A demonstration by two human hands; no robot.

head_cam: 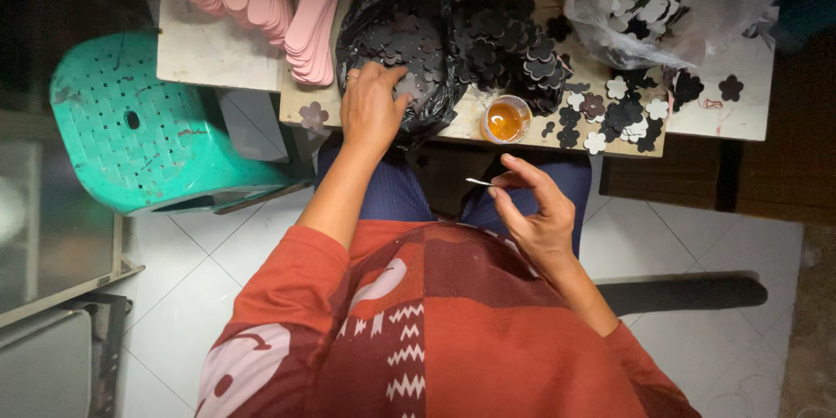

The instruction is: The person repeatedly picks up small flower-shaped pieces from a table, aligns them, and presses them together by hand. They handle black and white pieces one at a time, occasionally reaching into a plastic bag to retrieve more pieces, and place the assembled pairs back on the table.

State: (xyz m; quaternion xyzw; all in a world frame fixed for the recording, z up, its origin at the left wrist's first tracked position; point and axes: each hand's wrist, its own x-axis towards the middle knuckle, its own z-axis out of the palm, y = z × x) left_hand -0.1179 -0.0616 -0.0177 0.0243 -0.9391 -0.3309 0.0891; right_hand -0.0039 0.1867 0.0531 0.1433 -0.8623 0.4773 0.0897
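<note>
Left hand in the flower pile, right hand holding a thin stick back.

The heap of flat black flower-shaped cutouts [409, 43] spills from a glossy black plastic bag [383, 0] on the counter [209, 57]; the left hand [373, 107], fingers spread and curled, presses down on it. The right hand [533, 209] hovers nearer the lap, pinching a slim pale stick [479, 181] lying crosswise, tip pointing left. The small cup of amber glue [505, 119] sits just above it at the counter edge.

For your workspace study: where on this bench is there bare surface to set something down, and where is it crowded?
Bare patches: the pale board left of the pink soles, and the bench's right end below the clear bag. The middle is crowded: left hand in the black bag, flower cutouts, glue cup.
</note>
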